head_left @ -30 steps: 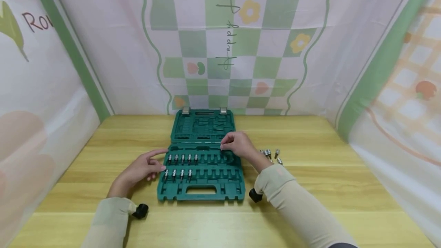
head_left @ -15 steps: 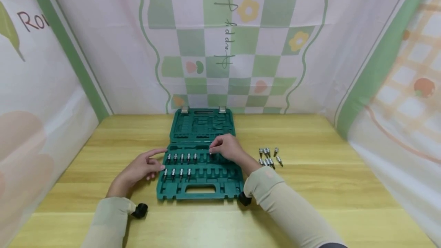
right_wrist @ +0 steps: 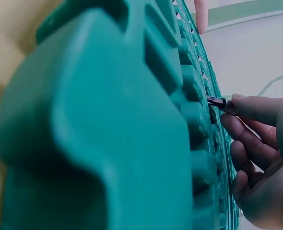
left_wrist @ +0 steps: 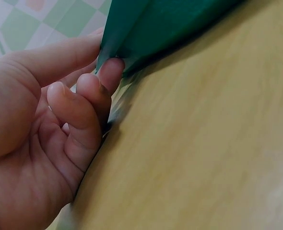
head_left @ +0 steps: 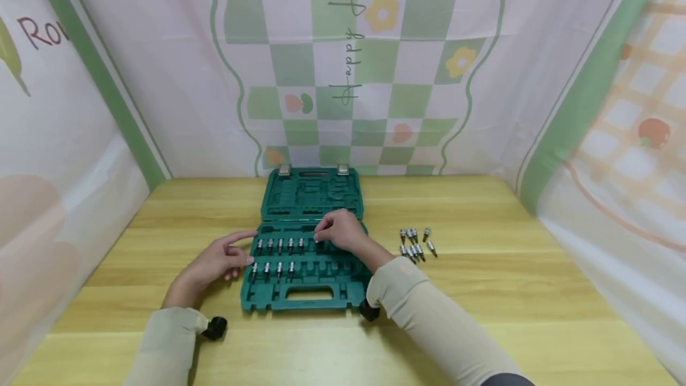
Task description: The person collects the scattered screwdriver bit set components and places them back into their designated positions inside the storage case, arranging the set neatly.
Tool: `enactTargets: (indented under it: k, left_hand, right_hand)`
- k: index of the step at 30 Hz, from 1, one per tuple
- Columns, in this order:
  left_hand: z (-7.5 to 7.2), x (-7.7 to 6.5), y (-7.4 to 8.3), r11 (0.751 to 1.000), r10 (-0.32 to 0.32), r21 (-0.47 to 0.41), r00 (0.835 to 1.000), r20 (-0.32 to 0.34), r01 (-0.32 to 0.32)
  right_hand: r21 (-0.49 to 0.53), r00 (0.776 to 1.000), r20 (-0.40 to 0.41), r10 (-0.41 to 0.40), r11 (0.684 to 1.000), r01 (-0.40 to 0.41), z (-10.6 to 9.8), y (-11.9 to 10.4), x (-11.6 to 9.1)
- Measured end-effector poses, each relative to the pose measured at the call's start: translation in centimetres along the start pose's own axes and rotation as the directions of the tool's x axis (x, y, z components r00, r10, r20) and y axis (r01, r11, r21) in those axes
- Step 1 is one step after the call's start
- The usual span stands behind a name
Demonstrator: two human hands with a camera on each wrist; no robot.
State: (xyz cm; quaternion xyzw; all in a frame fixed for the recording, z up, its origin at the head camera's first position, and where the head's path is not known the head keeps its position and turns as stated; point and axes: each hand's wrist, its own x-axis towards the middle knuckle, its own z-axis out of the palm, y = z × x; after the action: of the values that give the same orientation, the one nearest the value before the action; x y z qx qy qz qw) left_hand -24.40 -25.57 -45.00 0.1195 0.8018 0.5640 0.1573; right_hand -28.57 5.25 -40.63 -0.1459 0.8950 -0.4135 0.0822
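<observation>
Pale printed cloth (head_left: pixel 375 52) encloses a yellowish wood-grain table (head_left: pixel 536 267) on three sides.

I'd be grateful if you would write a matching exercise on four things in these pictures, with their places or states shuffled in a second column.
Things:
1. Left hand
2. Right hand
3. Loose bits
4. Metal latches

Places or states:
A. On the far edge of the opened lid
B. Pinching a single bit between thumb and finger
C. At the left edge of the green case
D. Lying on the wooden table, right of the case

Right pairs: 1-C, 2-B, 3-D, 4-A.
</observation>
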Motion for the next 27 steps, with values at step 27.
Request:
enactTargets:
  k: [27]
  left_hand:
    - [0.0, -0.2, 0.1, 1.0, 0.005, 0.013, 1.0, 0.006, -0.005]
  right_hand:
    - [-0.093, 0.998, 0.033, 0.046, 0.995, -0.042, 1.1, -1.1, 0.6]
